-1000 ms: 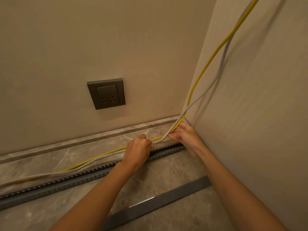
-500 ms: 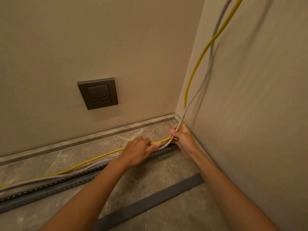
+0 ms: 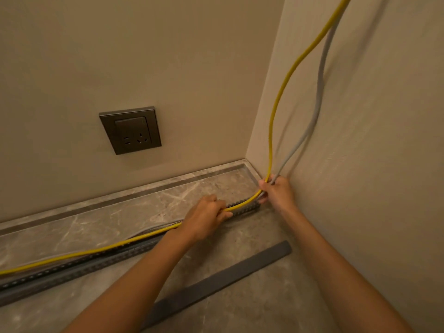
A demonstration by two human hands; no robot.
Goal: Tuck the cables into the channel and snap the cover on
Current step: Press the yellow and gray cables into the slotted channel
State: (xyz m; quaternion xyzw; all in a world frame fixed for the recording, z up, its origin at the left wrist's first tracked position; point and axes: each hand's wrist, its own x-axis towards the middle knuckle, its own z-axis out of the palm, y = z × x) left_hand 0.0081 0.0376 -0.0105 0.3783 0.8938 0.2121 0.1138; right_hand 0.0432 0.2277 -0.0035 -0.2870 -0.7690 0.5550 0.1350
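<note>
Room: beige walls (image 3: 168, 56) are meeting in a corner above a marble-patterned floor (image 3: 120, 219); a dark socket (image 3: 131, 131) is sitting on the wall above and left of the hands.
Left hand (image 3: 206, 217): is curling round the yellow cable (image 3: 283, 92) and pressing it down toward the channel (image 3: 72, 270).
Right hand (image 3: 277, 191): is gripping both cables in the corner, where they are bending from wall to floor.
Yellow cable: is dropping into the right hand, passing through the left, then trailing off left along the channel's far edge, seemingly not yet inside.
Grey cable (image 3: 320, 87): is hanging beside the yellow one into the right hand; past the left hand it is hard to tell whether it is seated.
Channel: is lying on the floor, slotted and grey, stretching from under the hands away left.
Cover (image 3: 216, 282): is lying loose on the floor, nearer the person than both hands, apart from the channel.
Progress: tucking appears to be only starting at the corner end; most of the run is waiting, and the cover is not yet on.
</note>
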